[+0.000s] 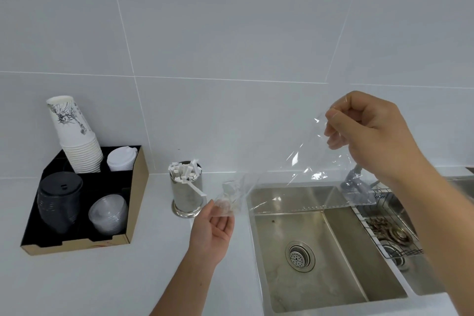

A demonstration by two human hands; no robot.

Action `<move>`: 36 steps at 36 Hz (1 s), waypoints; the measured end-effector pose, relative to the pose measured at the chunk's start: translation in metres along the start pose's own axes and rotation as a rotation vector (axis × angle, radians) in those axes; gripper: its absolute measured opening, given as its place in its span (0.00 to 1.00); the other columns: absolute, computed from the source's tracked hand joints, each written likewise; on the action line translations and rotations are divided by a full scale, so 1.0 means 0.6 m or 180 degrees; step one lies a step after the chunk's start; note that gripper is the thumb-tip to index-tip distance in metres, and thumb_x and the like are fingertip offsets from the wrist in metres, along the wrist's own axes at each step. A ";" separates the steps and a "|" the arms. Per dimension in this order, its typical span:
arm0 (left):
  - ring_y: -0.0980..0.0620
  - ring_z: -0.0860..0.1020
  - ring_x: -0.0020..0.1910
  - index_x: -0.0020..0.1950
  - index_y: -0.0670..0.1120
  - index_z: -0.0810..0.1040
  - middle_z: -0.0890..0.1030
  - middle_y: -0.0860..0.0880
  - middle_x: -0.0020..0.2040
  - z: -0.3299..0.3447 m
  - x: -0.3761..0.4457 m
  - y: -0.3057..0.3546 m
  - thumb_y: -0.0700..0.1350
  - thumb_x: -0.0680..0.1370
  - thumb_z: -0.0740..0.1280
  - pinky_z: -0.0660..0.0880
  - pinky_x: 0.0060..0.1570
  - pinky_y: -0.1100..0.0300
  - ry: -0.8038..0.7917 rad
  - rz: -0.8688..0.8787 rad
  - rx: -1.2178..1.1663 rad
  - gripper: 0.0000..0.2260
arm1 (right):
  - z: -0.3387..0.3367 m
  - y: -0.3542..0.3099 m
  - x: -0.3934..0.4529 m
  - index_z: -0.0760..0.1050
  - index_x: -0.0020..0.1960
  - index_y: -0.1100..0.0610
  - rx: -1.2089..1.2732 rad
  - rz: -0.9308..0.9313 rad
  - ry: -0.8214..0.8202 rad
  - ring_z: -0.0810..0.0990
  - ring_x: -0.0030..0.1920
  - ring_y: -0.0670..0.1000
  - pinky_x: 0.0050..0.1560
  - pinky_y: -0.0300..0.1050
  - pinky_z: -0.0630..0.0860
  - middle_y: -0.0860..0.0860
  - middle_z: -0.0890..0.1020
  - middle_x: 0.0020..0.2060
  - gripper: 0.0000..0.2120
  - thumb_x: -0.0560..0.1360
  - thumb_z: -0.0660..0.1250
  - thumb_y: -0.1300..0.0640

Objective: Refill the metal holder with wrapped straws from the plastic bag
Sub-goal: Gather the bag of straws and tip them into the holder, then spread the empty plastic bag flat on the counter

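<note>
A round metal holder (pixel 186 195) stands on the white counter by the wall, packed with white wrapped straws (pixel 184 171); one straw leans out over its right side. A clear plastic bag (pixel 302 174) hangs stretched above the sink and looks empty. My right hand (pixel 364 133) pinches the bag's upper corner, raised over the sink. My left hand (pixel 214 231), palm up just right of the holder, grips the bag's crumpled lower end with its fingertips.
A cardboard organizer (pixel 133 202) at the left holds stacked paper cups (pixel 77 141), white lids, black lids and clear lids. A steel sink (pixel 325 259) with a drain lies at the right, a wire rack (pixel 389 228) over its far basin. Tiled wall behind.
</note>
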State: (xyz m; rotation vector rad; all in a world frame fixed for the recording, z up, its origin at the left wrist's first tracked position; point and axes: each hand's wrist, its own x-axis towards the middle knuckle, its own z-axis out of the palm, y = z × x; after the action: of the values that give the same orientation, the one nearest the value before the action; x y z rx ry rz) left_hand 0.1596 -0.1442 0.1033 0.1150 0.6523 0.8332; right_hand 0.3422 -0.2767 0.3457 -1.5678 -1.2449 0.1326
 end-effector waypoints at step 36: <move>0.47 0.85 0.37 0.51 0.40 0.81 0.87 0.43 0.43 -0.234 -0.026 0.071 0.44 0.74 0.73 0.82 0.36 0.54 0.1100 -0.0676 0.1843 0.09 | 0.078 0.334 -0.203 0.75 0.62 0.57 0.0466 0.2642 -0.0287 0.78 0.23 0.44 0.26 0.39 0.78 0.60 0.76 0.30 0.17 0.76 0.64 0.71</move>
State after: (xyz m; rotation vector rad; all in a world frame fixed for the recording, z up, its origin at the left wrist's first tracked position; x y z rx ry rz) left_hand 0.0427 -0.1476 0.0129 0.4237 1.2003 0.4410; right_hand 0.3842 -0.3124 0.1128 -1.8707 -0.5611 0.8088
